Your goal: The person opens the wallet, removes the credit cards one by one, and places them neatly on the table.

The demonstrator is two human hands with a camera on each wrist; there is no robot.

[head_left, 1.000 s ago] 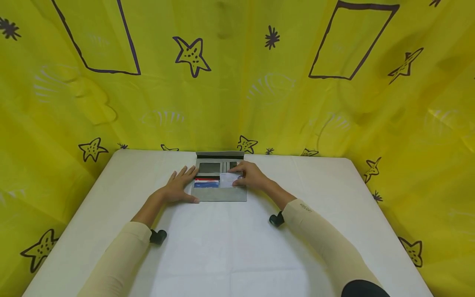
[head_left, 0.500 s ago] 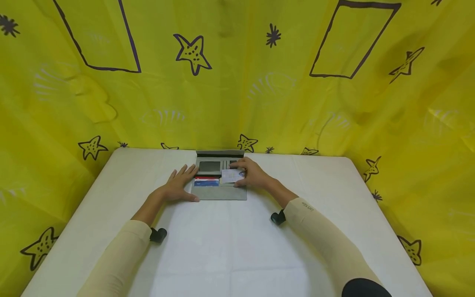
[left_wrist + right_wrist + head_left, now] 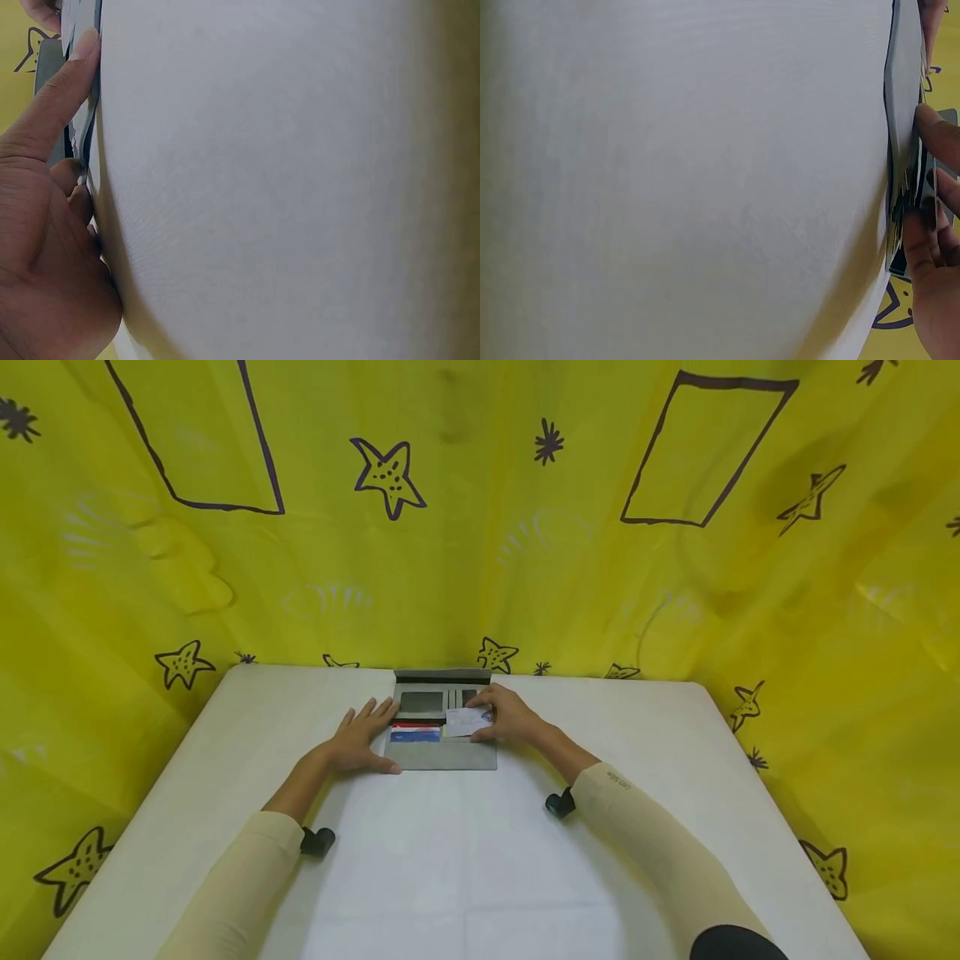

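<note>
Right hand (image 3: 513, 717) pinches white card (image 3: 465, 722); its print is unreadable.

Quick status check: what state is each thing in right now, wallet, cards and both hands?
Wallet: open, flat on table.
White card: pinched by right hand, over the wallet.
Red and blue cards: tucked in slots.
Left hand: flat, fingers straight, at wallet's left edge.

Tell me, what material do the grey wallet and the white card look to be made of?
The open grey wallet looks like matte felt or faux leather: dull, without shine. The small white card, held by the right hand, seems thin stiff plastic or coated paper: flat and pale.
</note>
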